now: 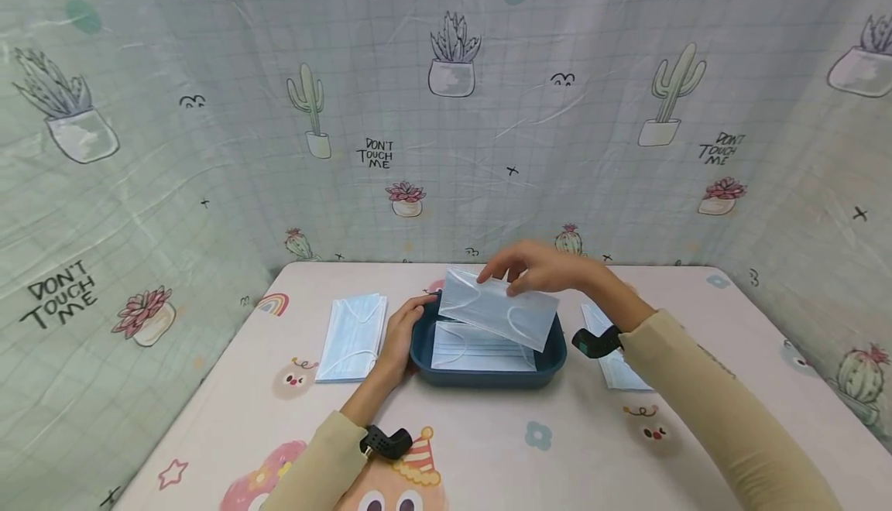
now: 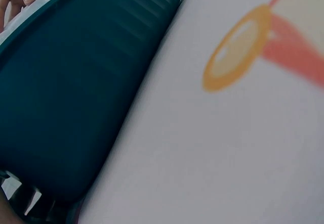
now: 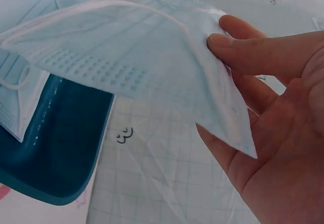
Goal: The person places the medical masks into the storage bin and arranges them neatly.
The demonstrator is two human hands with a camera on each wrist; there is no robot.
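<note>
In the head view, my right hand point(image 1: 533, 265) pinches a light blue disposable face mask point(image 1: 498, 308) in clear wrapping, tilted above a dark teal plastic basket point(image 1: 488, 378). The right wrist view shows thumb and fingers gripping one end of that mask point(image 3: 116, 52), with its white ear loop visible. Below it, another wrapped mask point(image 1: 463, 352) lies inside the basket. My left hand point(image 1: 399, 337) holds the basket's left side, fingertips at the rim near the back corner. In the left wrist view, the basket wall point(image 2: 76, 82) fills the left part, and most of that hand is out of frame.
A stack of masks point(image 1: 351, 338) lies left of the basket on the patterned white tabletop point(image 1: 502, 464). More masks point(image 1: 620, 368) lie to the right, partly behind the right forearm. A cactus-print curtain point(image 1: 446, 147) stands behind the table.
</note>
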